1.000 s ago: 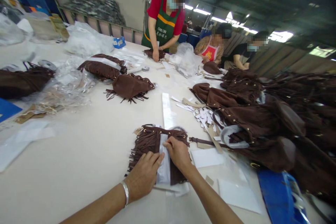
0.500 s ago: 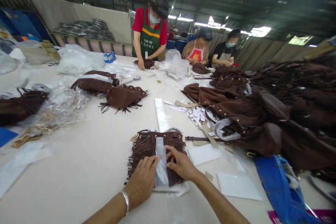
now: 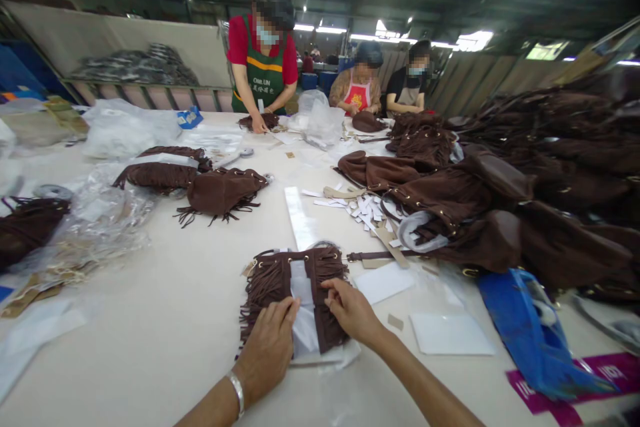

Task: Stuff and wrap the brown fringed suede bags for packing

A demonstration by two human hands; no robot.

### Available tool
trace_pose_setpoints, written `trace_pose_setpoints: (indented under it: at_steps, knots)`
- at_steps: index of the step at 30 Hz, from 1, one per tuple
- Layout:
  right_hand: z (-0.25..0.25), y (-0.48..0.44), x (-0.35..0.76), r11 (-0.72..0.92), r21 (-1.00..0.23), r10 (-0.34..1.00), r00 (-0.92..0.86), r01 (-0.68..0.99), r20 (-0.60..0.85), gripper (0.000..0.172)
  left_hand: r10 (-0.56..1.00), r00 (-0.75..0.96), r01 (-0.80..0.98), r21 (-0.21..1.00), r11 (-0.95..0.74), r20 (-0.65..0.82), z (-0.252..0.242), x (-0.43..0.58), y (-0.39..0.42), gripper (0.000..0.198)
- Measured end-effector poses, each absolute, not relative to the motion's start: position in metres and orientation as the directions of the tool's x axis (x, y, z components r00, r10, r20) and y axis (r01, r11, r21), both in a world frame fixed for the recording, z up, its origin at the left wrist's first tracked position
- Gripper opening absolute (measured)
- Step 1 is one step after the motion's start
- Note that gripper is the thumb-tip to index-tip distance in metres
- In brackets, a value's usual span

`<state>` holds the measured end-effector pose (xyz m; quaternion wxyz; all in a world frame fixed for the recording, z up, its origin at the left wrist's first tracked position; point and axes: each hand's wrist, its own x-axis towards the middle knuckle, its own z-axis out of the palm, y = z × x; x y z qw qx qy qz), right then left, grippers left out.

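Note:
A brown fringed suede bag (image 3: pixel 273 280) lies flat on the white table (image 3: pixel 165 307) in front of me, with a white paper strip (image 3: pixel 303 310) running down its middle. My left hand (image 3: pixel 267 347), a silver bracelet on its wrist, presses flat on the bag's lower left, fingers together along the strip's edge. My right hand (image 3: pixel 353 310) rests on the fringe to the right of the strip, fingertips touching the strip's right edge. Neither hand lifts anything.
A heap of brown suede bags (image 3: pixel 500 193) fills the right side. Small white paper strips (image 3: pixel 367 210), white sheets (image 3: pixel 450 333) and a blue bag (image 3: pixel 525 333) lie near it. More fringed bags (image 3: pixel 220 190) and clear plastic (image 3: pixel 100 213) lie left. Three people work at the far end.
The camera has tilted up and turned right. My right hand has slid from the top of the strip down and to its right side; my left hand stays pressed on the bag.

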<state>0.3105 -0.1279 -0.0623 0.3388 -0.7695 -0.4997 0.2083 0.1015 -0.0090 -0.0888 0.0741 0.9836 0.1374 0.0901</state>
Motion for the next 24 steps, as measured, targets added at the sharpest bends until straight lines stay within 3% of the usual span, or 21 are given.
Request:
trace_pose_setpoints:
  at_steps: [6, 9, 17, 22, 24]
  knots:
    - [-0.047, -0.127, 0.300, -0.228, -0.424, 0.956, 0.285, 0.876, 0.074, 0.031, 0.282, 0.942, 0.261, 0.131, -0.956, 0.183, -0.086, 0.101, -0.013, 0.068]
    - [-0.042, -0.127, 0.296, -0.233, -0.359, 0.962, 0.269, 0.904, 0.054, 0.032, 0.284, 0.940, 0.260, 0.141, -0.955, 0.189, -0.083, 0.101, -0.014, 0.067]
    - [-0.029, -0.129, 0.299, -0.151, -0.508, 0.977, 0.208, 0.848, 0.056, 0.027, 0.295, 0.928, 0.273, 0.124, -0.954, 0.229, -0.083, 0.099, -0.014, 0.066]
    - [-0.029, -0.108, 0.295, -0.262, -0.626, 0.881, 0.447, 0.735, 0.156, 0.041, 0.285, 0.925, 0.265, 0.112, -0.958, 0.250, -0.089, 0.099, -0.014, 0.072]
    - [-0.037, -0.095, 0.289, -0.296, -0.659, 0.859, 0.495, 0.691, 0.133, 0.037, 0.277, 0.927, 0.259, 0.105, -0.960, 0.252, -0.090, 0.100, -0.014, 0.073]
